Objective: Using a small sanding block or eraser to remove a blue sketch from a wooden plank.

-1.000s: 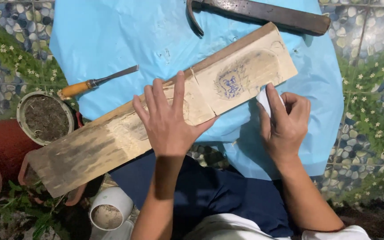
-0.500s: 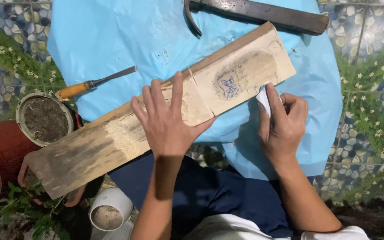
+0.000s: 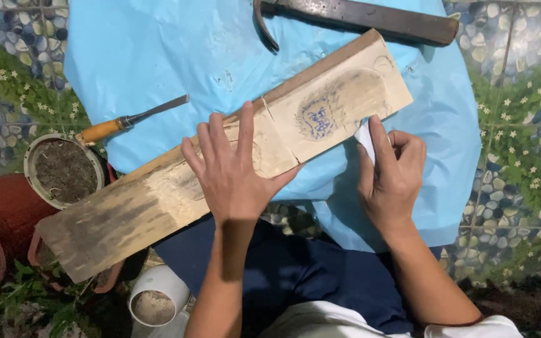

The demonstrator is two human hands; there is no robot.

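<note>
Watching the head view: left hand is lying flat on the wooden plank, fingers spread apart and pressing down near the plank's middle, gripping nothing. The plank is lying diagonally, its upper right end on the light blue sheet covering the tabletop, its lower left end hanging out past the sheet over the pots. I'm seeing a blue ink drawing inside a pale rubbed oval on the plank's upper right part.

Right hand is sitting at the plank's lower right edge, just beside the drawing. Its fingers are closed together and clamped on a small white folded piece, paper or similar, can't tell which. The piece's tip is touching the plank edge.

A chisel with a wooden handle is lying on the sheet, up and left of the left hand, apart from the plank. A dark metal hammer is lying across the sheet's top edge, claw end to the left, near the plank's far end but not touching.

A round pot of soil is sitting at left, just beside the plank's lower end. A white pipe section is standing below the plank.
</note>
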